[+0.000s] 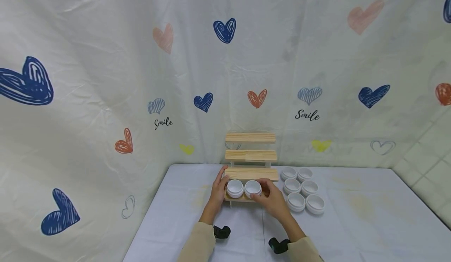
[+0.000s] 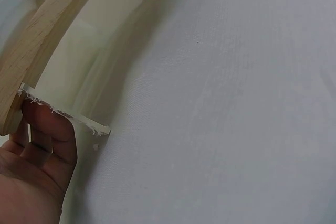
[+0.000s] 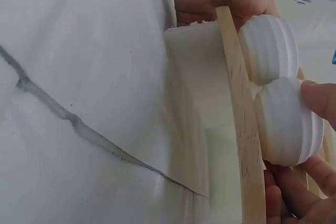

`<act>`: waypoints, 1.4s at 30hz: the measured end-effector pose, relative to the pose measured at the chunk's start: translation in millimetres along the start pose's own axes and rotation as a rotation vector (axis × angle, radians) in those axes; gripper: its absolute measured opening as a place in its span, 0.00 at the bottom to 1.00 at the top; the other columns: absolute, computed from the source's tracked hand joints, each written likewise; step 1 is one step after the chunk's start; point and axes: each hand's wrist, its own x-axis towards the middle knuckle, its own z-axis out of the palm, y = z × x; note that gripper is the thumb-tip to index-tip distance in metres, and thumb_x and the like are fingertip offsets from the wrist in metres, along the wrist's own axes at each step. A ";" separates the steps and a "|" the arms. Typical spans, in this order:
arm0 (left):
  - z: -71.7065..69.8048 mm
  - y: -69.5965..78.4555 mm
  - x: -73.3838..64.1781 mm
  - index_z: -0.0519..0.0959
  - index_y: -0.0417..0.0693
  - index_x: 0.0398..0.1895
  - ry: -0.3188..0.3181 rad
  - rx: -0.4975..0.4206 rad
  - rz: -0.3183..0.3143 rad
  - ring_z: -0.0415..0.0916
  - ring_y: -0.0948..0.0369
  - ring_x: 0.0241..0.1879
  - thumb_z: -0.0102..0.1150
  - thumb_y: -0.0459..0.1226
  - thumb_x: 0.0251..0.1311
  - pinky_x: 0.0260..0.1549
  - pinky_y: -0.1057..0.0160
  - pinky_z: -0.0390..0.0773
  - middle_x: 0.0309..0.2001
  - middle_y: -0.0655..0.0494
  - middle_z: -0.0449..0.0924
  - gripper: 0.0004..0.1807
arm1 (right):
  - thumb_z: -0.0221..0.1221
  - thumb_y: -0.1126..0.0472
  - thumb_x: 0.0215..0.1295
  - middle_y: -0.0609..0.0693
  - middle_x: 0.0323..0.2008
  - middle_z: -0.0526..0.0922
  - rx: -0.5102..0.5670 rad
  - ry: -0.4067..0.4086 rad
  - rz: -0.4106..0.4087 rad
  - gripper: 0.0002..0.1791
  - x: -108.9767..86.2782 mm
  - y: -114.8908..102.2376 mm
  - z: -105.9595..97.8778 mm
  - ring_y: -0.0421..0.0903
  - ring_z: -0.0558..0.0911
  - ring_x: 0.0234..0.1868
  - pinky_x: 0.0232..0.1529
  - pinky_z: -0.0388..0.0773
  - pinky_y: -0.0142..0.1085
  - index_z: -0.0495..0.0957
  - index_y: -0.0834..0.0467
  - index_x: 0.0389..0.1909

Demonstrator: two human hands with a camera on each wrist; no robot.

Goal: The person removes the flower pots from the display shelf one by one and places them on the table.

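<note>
A tiered display stand with pale wooden shelves and whitish side supports stands at the back of the table. My left hand holds it at the left end of the lowest shelf. In the left wrist view, the thumb touches the end of the support beneath the wood. Two small round white jars sit side by side on that shelf. The left jar stands near my left hand. My right hand pinches the right jar between thumb and fingers; its base meets the shelf or nearly so.
Several more white jars stand in two columns to the right of the stand. A white cloth with a crease covers the table. Behind hangs a pale curtain printed with hearts. Black wrist devices sit by both cuffs.
</note>
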 end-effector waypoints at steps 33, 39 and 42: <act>-2.8 25.0 -14.3 0.63 0.53 0.78 -0.017 0.029 -0.005 0.68 0.56 0.56 0.48 0.43 0.78 0.64 0.52 0.61 0.48 0.47 0.75 0.28 | 0.77 0.56 0.54 0.53 0.55 0.82 0.061 0.014 -0.055 0.33 -7.1 5.0 -3.8 0.49 0.79 0.58 0.64 0.75 0.50 0.77 0.57 0.60; -1.1 18.0 -11.2 0.62 0.53 0.79 0.001 0.020 -0.010 0.67 0.55 0.55 0.47 0.45 0.78 0.62 0.52 0.60 0.43 0.42 0.73 0.28 | 0.78 0.57 0.53 0.54 0.55 0.82 0.091 0.012 -0.066 0.34 -6.8 6.7 -6.9 0.49 0.79 0.57 0.60 0.77 0.40 0.76 0.58 0.61; 0.2 4.1 -3.3 0.62 0.55 0.79 0.021 0.033 -0.007 0.68 0.56 0.52 0.45 0.46 0.79 0.61 0.53 0.61 0.41 0.46 0.73 0.28 | 0.78 0.57 0.53 0.53 0.55 0.82 0.098 0.016 -0.057 0.35 -5.6 8.7 -7.6 0.49 0.79 0.58 0.59 0.77 0.35 0.76 0.57 0.61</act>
